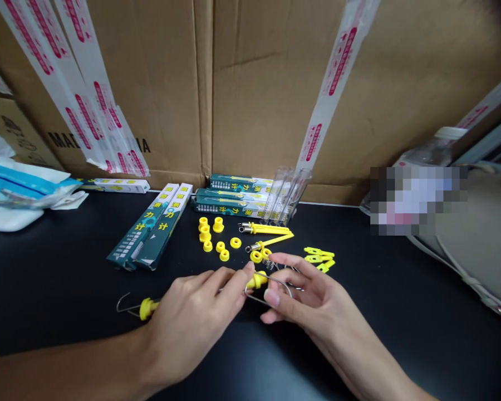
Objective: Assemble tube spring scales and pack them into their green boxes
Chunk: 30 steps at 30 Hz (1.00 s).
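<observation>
Between the fingers of my left hand (209, 301) is a yellow plastic cap (257, 280) with a bent metal wire hook (290, 291) running through or beside it. The thumb and fingers of my right hand (313, 292) pinch the far bend of that wire. Left of my left hand, partly hidden by it, lies another yellow cap (147, 308) with a wire hook. Just beyond my hands are yellow rings (235, 243), flanged yellow caps (218, 224) and a small spring (268, 264). Yellow rods with metal ends (271, 229) lie further back.
Clear plastic tubes (287, 195) lean on flat green-and-white boxes (229, 207). Two more such boxes (152, 225) lie at left. Flat yellow pieces (319, 258) are at right. A bottle (436, 147), a grey bag (476, 239), a blue-white packet (20, 184) and large cartons (267, 83) border the black table.
</observation>
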Available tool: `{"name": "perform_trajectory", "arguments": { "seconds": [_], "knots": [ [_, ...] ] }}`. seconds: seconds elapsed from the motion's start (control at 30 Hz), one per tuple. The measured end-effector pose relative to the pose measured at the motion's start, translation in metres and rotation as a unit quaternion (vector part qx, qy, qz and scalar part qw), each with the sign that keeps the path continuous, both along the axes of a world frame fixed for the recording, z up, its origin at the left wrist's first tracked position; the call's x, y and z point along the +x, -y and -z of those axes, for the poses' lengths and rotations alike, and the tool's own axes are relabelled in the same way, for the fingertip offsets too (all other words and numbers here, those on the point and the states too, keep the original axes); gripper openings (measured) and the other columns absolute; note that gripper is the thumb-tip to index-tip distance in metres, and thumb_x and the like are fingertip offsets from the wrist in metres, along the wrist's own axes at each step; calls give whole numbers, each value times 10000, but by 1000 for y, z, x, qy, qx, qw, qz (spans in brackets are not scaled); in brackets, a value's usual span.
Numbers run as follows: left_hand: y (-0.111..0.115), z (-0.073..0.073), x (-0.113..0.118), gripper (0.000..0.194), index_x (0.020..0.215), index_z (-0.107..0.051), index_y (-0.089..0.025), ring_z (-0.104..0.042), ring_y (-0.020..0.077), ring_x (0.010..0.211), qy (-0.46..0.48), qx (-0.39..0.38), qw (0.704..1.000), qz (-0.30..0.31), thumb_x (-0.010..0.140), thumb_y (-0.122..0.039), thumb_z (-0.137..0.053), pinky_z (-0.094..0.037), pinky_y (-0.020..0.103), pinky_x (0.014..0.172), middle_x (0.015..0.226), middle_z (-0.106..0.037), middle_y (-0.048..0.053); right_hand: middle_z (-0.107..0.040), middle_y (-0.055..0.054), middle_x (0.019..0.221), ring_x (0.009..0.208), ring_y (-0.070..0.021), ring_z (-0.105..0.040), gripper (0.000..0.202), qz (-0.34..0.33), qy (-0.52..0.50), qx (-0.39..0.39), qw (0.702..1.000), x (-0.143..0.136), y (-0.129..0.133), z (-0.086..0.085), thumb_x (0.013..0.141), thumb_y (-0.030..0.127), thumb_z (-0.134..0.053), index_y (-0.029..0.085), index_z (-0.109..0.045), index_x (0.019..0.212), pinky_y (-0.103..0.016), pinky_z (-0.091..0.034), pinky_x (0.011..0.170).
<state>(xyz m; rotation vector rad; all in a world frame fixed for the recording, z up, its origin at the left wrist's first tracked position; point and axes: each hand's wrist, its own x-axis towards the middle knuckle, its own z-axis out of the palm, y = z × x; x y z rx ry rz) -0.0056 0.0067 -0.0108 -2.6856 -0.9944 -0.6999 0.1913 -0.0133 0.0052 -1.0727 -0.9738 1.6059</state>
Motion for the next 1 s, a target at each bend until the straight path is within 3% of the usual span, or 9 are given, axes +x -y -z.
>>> {"name": "perform_trajectory", "arguments": {
  "seconds": [0.13, 0.27, 0.37, 0.5, 0.67, 0.8, 0.9, 1.0],
  "knots": [
    [-1, 0, 0, 266, 1250, -527, -129, -721, 178, 687, 16, -7, 1000, -4, 1026, -150, -386, -580, 312, 559, 861, -710, 10, -613, 51, 787, 736, -121, -669, 503, -19, -8, -21, 1000, 2, 0, 1, 710, 262, -867, 206, -558, 1103, -278, -622, 722],
    [-2, 1, 1, 267, 1235, -540, -140, -726, 182, 698, 23, -9, 1000, -12, 1037, -176, -365, -582, 310, 554, 849, -710, 9, -639, 58, 756, 574, -106, -666, 429, -65, 53, 18, 996, -1, 0, 6, 782, 374, -798, 226, -501, 1054, -255, -588, 617],
    [-1, 1, 0, 292, 1256, -526, -132, -730, 184, 717, 10, 0, 1000, -5, 1045, -173, -328, -587, 303, 562, 875, -719, 22, -667, 32, 764, 462, -90, -595, 489, -101, 42, -5, 994, -2, 1, 6, 812, 476, -737, 240, -448, 1127, -234, -541, 478],
    [2, 1, -1, 289, 1275, -510, -121, -729, 193, 726, -20, 18, 1000, 13, 1032, -143, -354, -597, 312, 577, 909, -725, 38, -629, 36, 749, 430, -48, -398, 586, -128, 24, -33, 991, 0, 2, 4, 815, 505, -723, 262, -397, 1237, -138, -325, 359],
    [5, -2, 1, 227, 1168, -547, -109, -724, 225, 682, -26, 53, 998, 30, 1000, -99, -395, -591, 355, 534, 875, -732, 52, -460, 83, 688, 462, -50, -214, 456, -171, 109, -11, 979, 3, 2, 1, 906, 547, -590, 246, -470, 1227, -178, -140, 385],
    [6, -5, 4, 203, 1100, -552, -110, -718, 216, 639, -14, 66, 997, 43, 1007, -88, -373, -570, 340, 506, 804, -727, 36, -450, 75, 667, 531, -86, -333, 345, -188, 168, 19, 967, 7, -1, -1, 932, 502, -578, 251, -541, 1165, -191, -244, 445],
    [6, -5, 5, 201, 1038, -546, -136, -698, 201, 590, -6, 48, 998, 44, 1033, -136, -345, -551, 326, 482, 745, -701, 18, -565, 48, 742, 673, -114, -506, 222, -205, 215, 63, 953, 10, -3, -1, 964, 411, -558, 263, -583, 1128, -200, -389, 588],
    [5, -3, 4, 243, 976, -518, -175, -696, 188, 586, 13, -15, 999, 36, 1060, -215, -294, -552, 303, 490, 728, -682, 8, -662, 18, 882, 800, -147, -599, 193, -217, 275, 120, 929, 13, -4, -2, 990, 348, -510, 278, -575, 1159, -238, -457, 713]
  ]
}}
